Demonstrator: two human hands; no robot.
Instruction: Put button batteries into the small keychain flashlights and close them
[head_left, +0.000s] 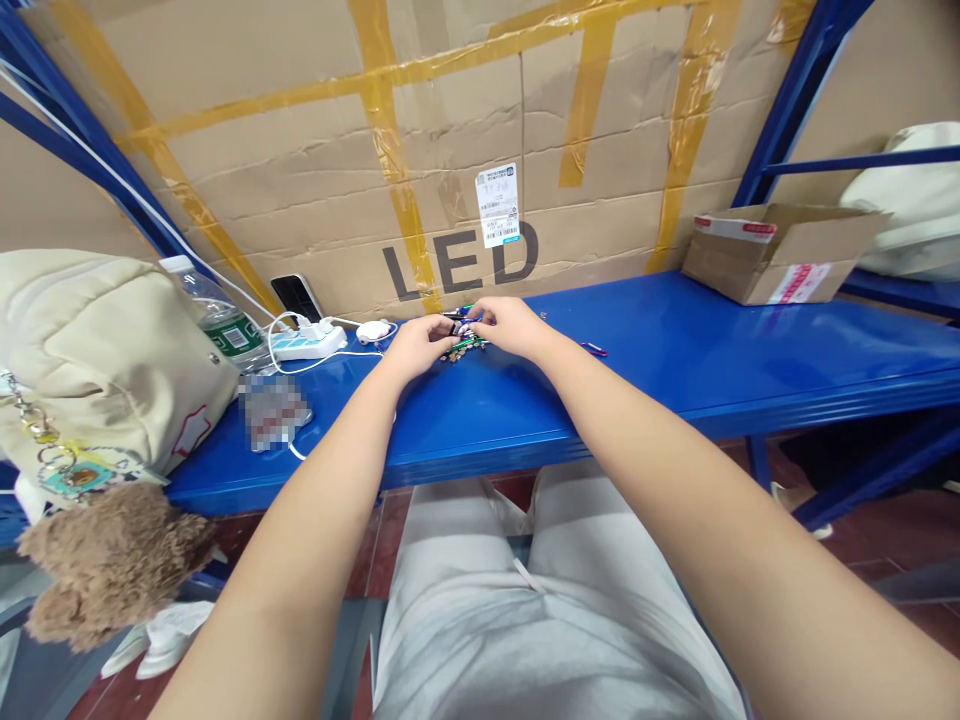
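Plainly, the largest thing here is the big cardboard panel (300, 180) printed LED, standing upright along the back edge of the desk, with strips of yellow tape across it. Before it runs the blue desk (675, 370). A cream bag (97, 340) sits at the desk's left end, with a fluffy brown toy (112, 565) hanging by the front left corner. Towards the right end, near the back edge, stands an open cardboard box (765, 255). Both hands meet near the middle of the back edge. The right hand (514, 325) has its thumb and fingertips drawn close together over the small things; I cannot tell whether they grip anything. The left hand (416, 347) has thumb and forefinger pinched on a small dark piece (454, 328). A bottle (229, 320) stands beside the bag, and a white power strip (307, 343) lies near the back edge, with a phone (295, 298) tilted up just behind it. Under and between the fingers, near that edge, lies a pile of small bits (466, 348), partly green and tan. A little purple clip (594, 349) rests just right of the right wrist.
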